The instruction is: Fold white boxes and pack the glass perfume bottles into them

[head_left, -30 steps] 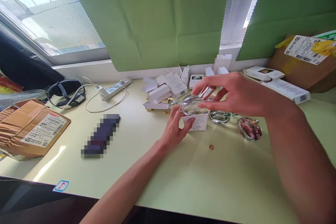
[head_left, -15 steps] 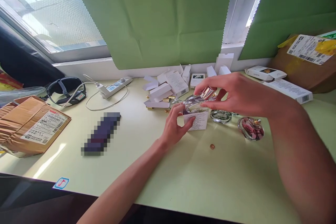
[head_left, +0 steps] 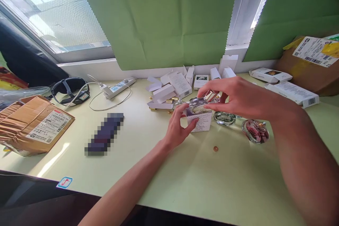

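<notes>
The right hand pinches a glass bottle at the top of a white box the left hand grips; smooth glass could slip if pinched loosely.

Daylight, bright. Source: overexposed window, left of the large green blind; bright slit, right of the blind. Glare: sun streak on the counter, below left of the blind; glints on the held glass bottle, below the blind. Shadows: soft. Defects: pixelated dark item, below left of the blind; stretched edges.
</notes>
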`<action>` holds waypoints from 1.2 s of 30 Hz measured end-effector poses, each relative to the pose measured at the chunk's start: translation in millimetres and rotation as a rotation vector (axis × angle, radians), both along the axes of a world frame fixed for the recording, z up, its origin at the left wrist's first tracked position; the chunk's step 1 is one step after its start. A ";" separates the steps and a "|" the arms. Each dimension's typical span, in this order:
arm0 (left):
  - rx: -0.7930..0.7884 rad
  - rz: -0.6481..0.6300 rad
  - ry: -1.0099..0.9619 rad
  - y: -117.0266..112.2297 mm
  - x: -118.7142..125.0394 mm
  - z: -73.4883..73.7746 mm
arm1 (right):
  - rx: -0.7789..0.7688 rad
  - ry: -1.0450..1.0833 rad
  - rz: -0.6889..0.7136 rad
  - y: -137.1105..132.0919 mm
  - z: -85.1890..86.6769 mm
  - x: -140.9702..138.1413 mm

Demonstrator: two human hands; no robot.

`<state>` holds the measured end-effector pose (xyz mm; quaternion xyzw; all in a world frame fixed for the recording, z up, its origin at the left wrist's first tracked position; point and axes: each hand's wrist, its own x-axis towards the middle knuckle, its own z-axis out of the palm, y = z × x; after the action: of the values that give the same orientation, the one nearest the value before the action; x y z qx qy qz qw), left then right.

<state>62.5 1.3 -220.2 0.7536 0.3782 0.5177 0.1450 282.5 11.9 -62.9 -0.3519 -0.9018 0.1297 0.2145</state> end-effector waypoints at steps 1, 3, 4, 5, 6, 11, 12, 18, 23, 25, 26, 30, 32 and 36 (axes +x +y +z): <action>-0.001 0.002 -0.003 0.0 0.2 0.1 | 0.000 0.000 0.001 0.2 -0.5 -0.4; -0.004 0.003 -0.013 -0.2 0.5 0.7 | -0.003 -0.004 0.004 0.6 -1.3 -1.4; -0.007 0.003 -0.018 -0.2 0.7 1.0 | -0.004 -0.008 0.007 0.8 -1.6 -2.0; -0.009 0.004 -0.021 -0.3 0.8 1.4 | -0.005 -0.013 0.008 0.9 -1.7 -2.6; -0.011 0.005 -0.023 -0.4 1.0 1.8 | -0.008 -0.018 0.006 1.0 -1.8 -3.1; -0.034 0.003 -0.036 -0.4 1.4 2.2 | -0.012 -0.038 -0.013 0.5 -1.6 -5.1; -0.036 0.001 -0.041 -0.3 1.4 1.8 | -0.009 -0.042 -0.014 0.3 -1.5 -5.4; -0.046 -0.013 -0.063 0.9 1.1 -0.7 | 0.025 -0.070 -0.025 -1.3 -2.6 -8.7; -0.066 -0.012 -0.082 0.4 1.7 -0.3 | 0.085 -0.070 -0.024 -2.7 -2.8 -11.0; -0.082 -0.021 -0.094 0.0 2.0 0.3 | 0.101 -0.074 -0.022 -3.4 -2.7 -11.3; -0.087 -0.028 -0.099 -0.1 2.1 0.6 | 0.108 -0.080 -0.022 -3.7 -2.7 -11.5; -0.103 -0.035 -0.102 0.0 2.0 0.8 | 0.130 -0.113 -0.024 -4.3 -3.8 -12.8; -0.105 -0.025 -0.097 0.0 2.0 0.6 | 0.130 -0.120 -0.019 -3.9 -4.7 -13.6; -0.082 -0.027 -0.086 -0.2 1.7 0.1 | 0.112 -0.118 -0.008 -2.1 -6.8 -15.1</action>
<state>64.2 1.1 -220.1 0.7289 0.3825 0.5318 0.1990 267.4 9.8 -69.7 -0.3502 -0.9173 0.0573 0.1809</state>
